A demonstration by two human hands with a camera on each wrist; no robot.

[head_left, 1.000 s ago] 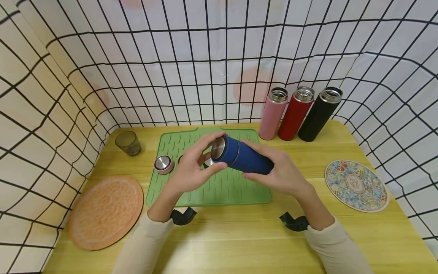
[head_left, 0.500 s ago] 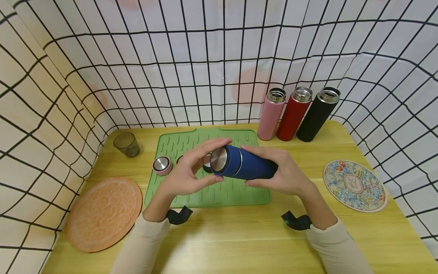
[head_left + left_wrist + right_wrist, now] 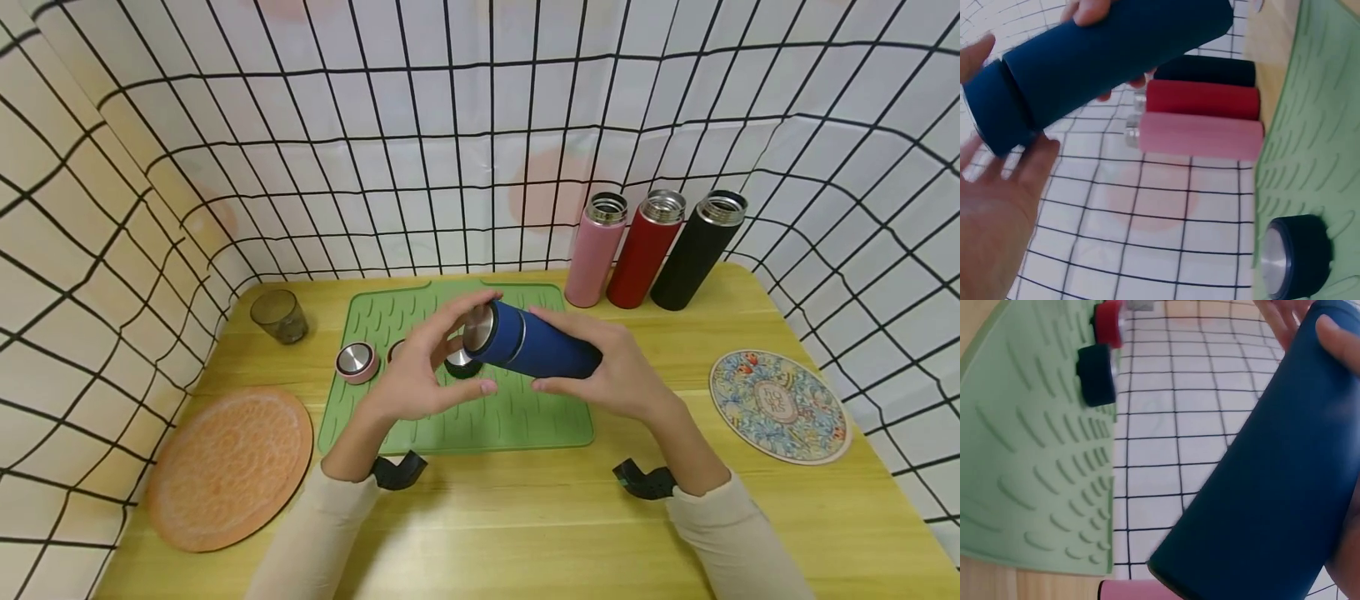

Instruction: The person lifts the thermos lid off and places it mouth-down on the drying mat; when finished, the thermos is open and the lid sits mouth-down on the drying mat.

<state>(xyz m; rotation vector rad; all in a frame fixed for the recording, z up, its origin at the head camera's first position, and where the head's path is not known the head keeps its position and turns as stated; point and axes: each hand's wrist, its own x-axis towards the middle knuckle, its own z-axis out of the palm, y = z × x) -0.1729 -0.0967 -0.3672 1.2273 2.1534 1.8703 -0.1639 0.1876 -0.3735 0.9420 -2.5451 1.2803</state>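
A blue thermos bottle (image 3: 551,346) is held tilted above the green mat (image 3: 525,408), its blue lid (image 3: 506,332) pointing left. The right hand (image 3: 618,367) grips the bottle's body. Around the lid is the left hand (image 3: 420,375), fingers on the far side and thumb straight, standing apart from the lid in the head view. A thin seam shows between lid and body in the left wrist view. Below, on the mat, stand a pink lid (image 3: 357,362), a black lid (image 3: 463,363) and a red lid (image 3: 1109,324), mostly covered by the left hand from above.
Pink (image 3: 596,250), red (image 3: 647,250) and black bottles (image 3: 697,250) stand lidless at the back right. A smoky glass (image 3: 280,316) is at the back left. An orange round mat (image 3: 232,467) and a patterned round mat (image 3: 780,407) flank the table. Gridded cloth encloses the back and sides.
The bottle dipped toward level and then tilted up again, ending close to its first pose. The left thumb has come away from the lid; the right hand keeps its grip.
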